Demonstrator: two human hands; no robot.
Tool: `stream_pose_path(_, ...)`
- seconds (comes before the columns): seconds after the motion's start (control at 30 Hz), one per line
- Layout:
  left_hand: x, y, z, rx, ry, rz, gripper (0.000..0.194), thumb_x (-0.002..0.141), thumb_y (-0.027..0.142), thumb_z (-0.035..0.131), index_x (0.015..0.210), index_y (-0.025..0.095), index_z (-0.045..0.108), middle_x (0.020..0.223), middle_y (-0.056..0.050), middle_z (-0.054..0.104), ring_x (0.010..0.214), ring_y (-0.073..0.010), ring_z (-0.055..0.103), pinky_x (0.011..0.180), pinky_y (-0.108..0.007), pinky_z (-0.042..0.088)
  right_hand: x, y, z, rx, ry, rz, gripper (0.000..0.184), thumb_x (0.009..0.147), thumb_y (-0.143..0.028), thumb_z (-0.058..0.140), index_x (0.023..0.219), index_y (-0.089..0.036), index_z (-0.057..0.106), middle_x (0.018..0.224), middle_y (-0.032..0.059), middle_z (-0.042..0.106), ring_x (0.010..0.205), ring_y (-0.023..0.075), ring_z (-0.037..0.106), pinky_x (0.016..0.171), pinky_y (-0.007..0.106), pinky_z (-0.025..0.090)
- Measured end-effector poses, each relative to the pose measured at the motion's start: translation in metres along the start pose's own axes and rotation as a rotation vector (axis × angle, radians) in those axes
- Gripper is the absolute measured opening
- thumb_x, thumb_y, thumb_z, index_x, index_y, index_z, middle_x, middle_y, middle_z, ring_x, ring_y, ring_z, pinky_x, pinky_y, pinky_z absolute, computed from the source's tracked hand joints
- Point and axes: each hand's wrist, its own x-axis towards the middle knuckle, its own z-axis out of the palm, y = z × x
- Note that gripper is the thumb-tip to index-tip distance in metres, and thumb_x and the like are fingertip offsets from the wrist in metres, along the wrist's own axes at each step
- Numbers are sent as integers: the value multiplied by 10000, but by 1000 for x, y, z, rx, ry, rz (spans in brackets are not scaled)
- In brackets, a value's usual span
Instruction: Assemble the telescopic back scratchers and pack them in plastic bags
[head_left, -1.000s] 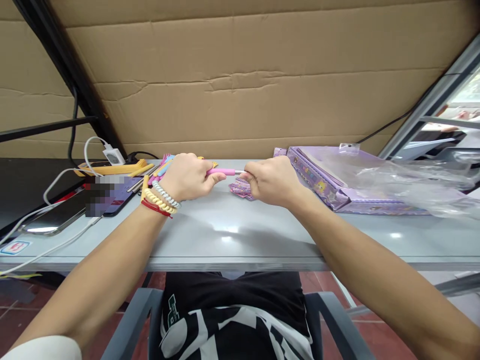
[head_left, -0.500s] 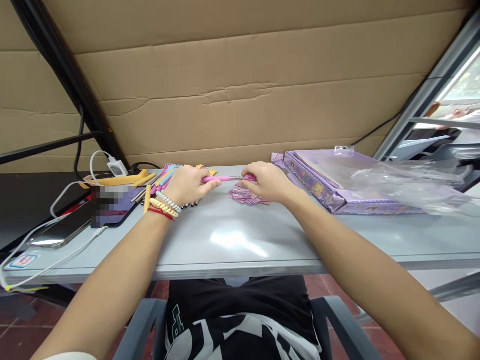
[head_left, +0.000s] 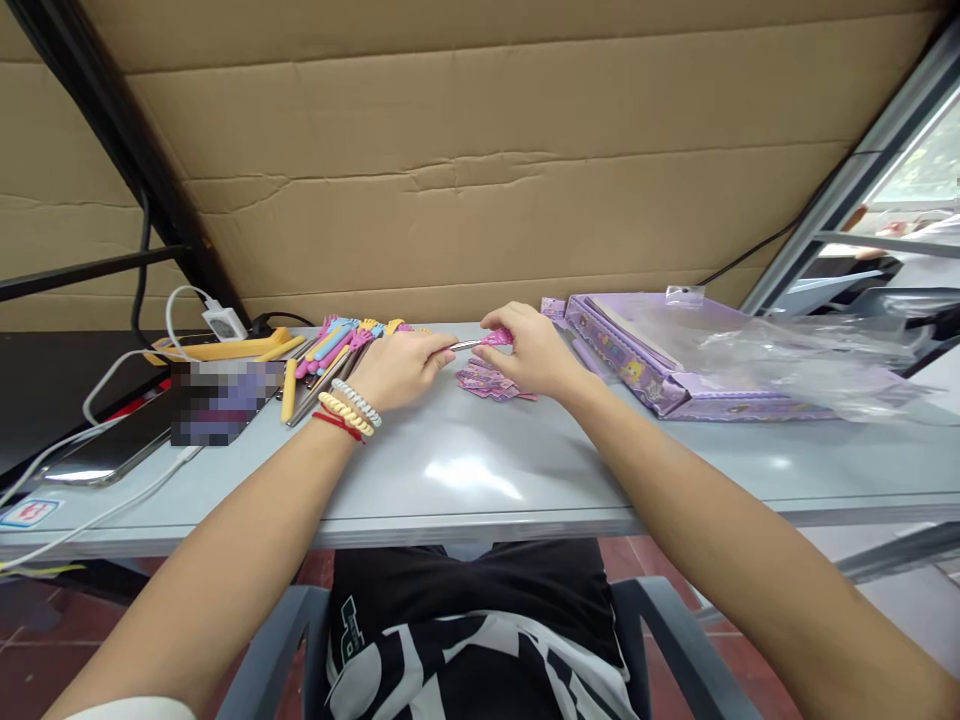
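My left hand (head_left: 401, 368) is closed on the left end of a thin pink-and-silver stick (head_left: 480, 342), with only a short silver stretch showing. My right hand (head_left: 529, 350) pinches the stick's pink tip. Both hands hover just over the grey table (head_left: 465, 470), close together. Small purple printed packets (head_left: 487, 383) lie under the right hand. A pile of colourful sticks with hand-shaped tips (head_left: 337, 345) lies behind my left wrist, which wears coiled and red bands.
A purple printed box (head_left: 652, 370) with clear plastic wrap (head_left: 810, 350) lies at the right. Phones (head_left: 112, 450), a white charger (head_left: 223, 323) and cables sit at the left. A cardboard wall stands behind the table.
My hands have drawn closer together, and the visible pink handle between them has shortened to a short silver piece. The right hand now grips the pink tip.
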Motion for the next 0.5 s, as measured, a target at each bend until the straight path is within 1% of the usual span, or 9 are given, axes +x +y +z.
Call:
stream_pose_path(0.07, 1, -2, 2, 9, 6, -24, 336, 953, 324, 385, 1115, 236, 665, 961, -48, 721, 890, -214, 647, 637, -294, 383, 0, 2, -1, 37, -23, 28, 249, 786, -315, 652, 960, -142, 607, 902, 85, 658, 794, 179, 567, 717, 282, 403)
stream_pose_path(0.13, 1, -2, 3, 26, 20, -41, 337, 953, 294, 371, 1094, 210, 667, 1000, -66, 715, 931, -226, 643, 672, -305, 402, -1, 1, -1, 70, -75, 60, 231, 802, -337, 631, 939, -156, 587, 801, 47, 653, 669, 148, 543, 644, 266, 383)
stream_pose_path(0.2, 1, -1, 3, 20, 33, -40, 343, 959, 284, 358, 1100, 193, 658, 1037, -79, 709, 960, -227, 639, 719, -314, 420, -1, -3, -1, 104, -106, 100, 178, 825, -339, 593, 871, -170, 565, 708, 17, 634, 587, 125, 513, 595, 254, 362)
stream_pose_path(0.3, 1, 2, 2, 9, 75, -30, 352, 958, 355, 403, 1166, 195, 638, 1061, -88, 703, 980, -232, 637, 747, -320, 429, -1, -9, 1, 186, -93, 165, 157, 814, -317, 582, 757, -189, 513, 645, 3, 620, 557, 113, 513, 565, 244, 361)
stream_pose_path(0.4, 2, 3, 4, 31, 100, -9, 351, 963, 383, 412, 1138, 213, 664, 994, -93, 701, 923, -233, 642, 715, -325, 421, -1, -13, 1, 305, -69, 264, 200, 781, -356, 625, 756, -197, 506, 595, -13, 599, 522, 111, 511, 542, 243, 379)
stream_pose_path(0.5, 3, 2, 7, 42, 123, 14, 335, 972, 326, 391, 1048, 204, 693, 930, -96, 692, 856, -221, 636, 707, -330, 412, -1, -14, 0, 444, -148, 317, 213, 807, -389, 603, 794, -191, 525, 560, -25, 581, 465, 99, 493, 507, 239, 386)
